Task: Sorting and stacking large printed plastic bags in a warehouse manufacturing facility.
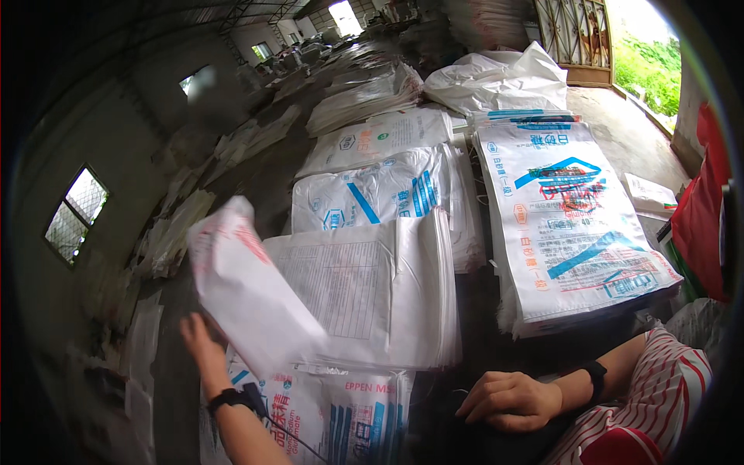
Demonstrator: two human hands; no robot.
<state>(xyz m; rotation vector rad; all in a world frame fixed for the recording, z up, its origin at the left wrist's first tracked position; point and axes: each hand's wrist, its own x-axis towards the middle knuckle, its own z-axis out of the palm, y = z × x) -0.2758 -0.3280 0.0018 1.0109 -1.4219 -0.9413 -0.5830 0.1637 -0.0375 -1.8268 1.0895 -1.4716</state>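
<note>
My left hand [203,346], a dark band at its wrist, is at the left edge of a white woven sack [260,298] with red print. The sack is tilted up and blurred by motion. Those fingers are stretched out beside it, and I see no grip on it. Under the sack lies a stack of pale sacks [349,287], the top one with a printed grid. Nearest me is a white sack [349,411] with blue and red print. My right hand [511,401] rests on something dark, its fingers loosely bent and slightly apart, holding nothing visible.
To the right stands a tall stack of blue-and-red printed sacks [573,225]. More sack piles [372,190] run away from me, with a crumpled white sack [500,77] beyond. A red cloth [701,209] hangs at far right, near an open doorway [643,58]. A wall window [77,205] is at left.
</note>
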